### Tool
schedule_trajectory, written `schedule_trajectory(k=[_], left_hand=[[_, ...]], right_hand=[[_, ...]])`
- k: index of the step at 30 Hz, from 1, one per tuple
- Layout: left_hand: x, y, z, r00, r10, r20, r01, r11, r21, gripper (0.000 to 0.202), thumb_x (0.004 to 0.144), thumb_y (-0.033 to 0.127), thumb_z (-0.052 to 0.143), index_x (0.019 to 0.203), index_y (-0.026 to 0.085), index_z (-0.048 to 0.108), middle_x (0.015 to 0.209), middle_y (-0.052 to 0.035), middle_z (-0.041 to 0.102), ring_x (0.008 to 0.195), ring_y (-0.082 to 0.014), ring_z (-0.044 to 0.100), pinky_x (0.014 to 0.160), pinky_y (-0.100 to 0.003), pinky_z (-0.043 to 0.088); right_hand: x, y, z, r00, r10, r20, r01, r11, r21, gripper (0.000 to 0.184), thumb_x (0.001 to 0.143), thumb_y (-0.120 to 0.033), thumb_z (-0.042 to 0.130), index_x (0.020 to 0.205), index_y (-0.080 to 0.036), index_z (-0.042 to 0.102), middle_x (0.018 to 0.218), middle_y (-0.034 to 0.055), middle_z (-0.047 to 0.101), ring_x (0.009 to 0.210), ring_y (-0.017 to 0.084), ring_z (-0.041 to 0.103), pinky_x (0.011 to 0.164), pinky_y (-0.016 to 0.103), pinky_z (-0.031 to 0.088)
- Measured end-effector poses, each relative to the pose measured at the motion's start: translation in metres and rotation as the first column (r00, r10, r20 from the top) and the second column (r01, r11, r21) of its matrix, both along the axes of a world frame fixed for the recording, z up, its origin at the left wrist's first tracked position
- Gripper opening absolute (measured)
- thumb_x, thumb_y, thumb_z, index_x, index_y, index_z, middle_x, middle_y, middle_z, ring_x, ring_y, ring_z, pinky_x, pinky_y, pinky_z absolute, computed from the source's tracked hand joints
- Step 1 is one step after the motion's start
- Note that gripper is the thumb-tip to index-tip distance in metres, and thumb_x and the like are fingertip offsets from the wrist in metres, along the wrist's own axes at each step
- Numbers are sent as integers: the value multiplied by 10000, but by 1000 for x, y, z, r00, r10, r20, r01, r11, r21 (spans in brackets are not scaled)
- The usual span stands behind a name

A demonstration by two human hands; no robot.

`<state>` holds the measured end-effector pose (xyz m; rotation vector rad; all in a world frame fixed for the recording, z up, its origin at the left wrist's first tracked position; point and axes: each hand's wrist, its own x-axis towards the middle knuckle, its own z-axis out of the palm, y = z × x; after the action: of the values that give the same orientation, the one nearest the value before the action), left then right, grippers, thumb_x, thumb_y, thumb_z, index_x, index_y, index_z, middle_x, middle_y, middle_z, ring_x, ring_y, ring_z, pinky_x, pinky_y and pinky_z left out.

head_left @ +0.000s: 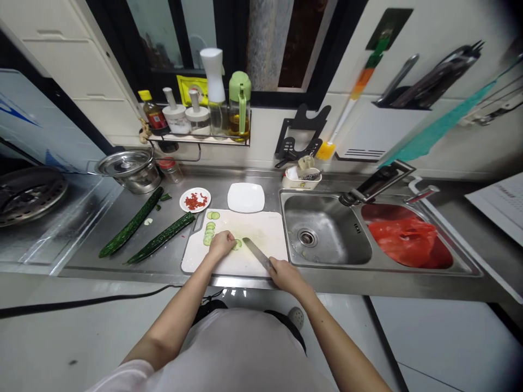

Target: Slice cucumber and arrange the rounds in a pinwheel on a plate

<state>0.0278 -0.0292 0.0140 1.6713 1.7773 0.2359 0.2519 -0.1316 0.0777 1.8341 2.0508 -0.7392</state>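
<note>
My right hand [288,276] is wrapped round the handle of a kitchen knife [256,252], whose blade points up and left over the white cutting board [261,223]. On the board, my left hand [221,245] has its fingers pinched together at the edge of a cucumber slice [237,245]. The knife tip is close to this slice but apart from it. Just beyond my left hand lies an overlapping row of cucumber slices [209,233], with a few more slices [213,215] at the board's far left corner.
Two long cucumbers [161,238] lie left of the board. Behind it are a plate of chopped red pieces [195,200] and a white plate [245,197]. A double sink [327,228] is at the right, with a red plastic bag [402,239]. A steel pot [137,171] stands back left.
</note>
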Motion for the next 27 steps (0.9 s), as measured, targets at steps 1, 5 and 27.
schedule_trajectory(k=[1, 5, 27], left_hand=[[0, -1, 0, 1000, 14, 18, -14, 1000, 1, 77, 731, 258, 633, 784, 204, 648, 812, -12, 711, 739, -159, 617, 624, -242, 410], [-1, -8, -3, 995, 67, 80, -68, 998, 10, 76, 727, 262, 646, 759, 194, 642, 751, -11, 689, 691, -144, 606, 606, -233, 402], [-92, -20, -19, 939, 338, 58, -343, 931, 125, 110, 743, 286, 609, 796, 195, 643, 713, 16, 655, 657, -130, 583, 612, -221, 373]], right_hand=[[3, 0, -2, 999, -34, 0, 34, 999, 5, 242, 945, -237, 347, 1092, -196, 535, 1016, 103, 679, 940, 209, 638, 687, 260, 356], [13, 1, -12, 992, -128, -11, 129, 991, 26, 260, 971, -295, 324, 1103, -192, 523, 1017, 102, 680, 941, 205, 629, 668, 256, 326], [10, 18, -26, 981, -189, -38, 191, 981, 43, 257, 957, -300, 337, 1097, -186, 520, 1023, 110, 681, 923, 217, 625, 638, 268, 285]])
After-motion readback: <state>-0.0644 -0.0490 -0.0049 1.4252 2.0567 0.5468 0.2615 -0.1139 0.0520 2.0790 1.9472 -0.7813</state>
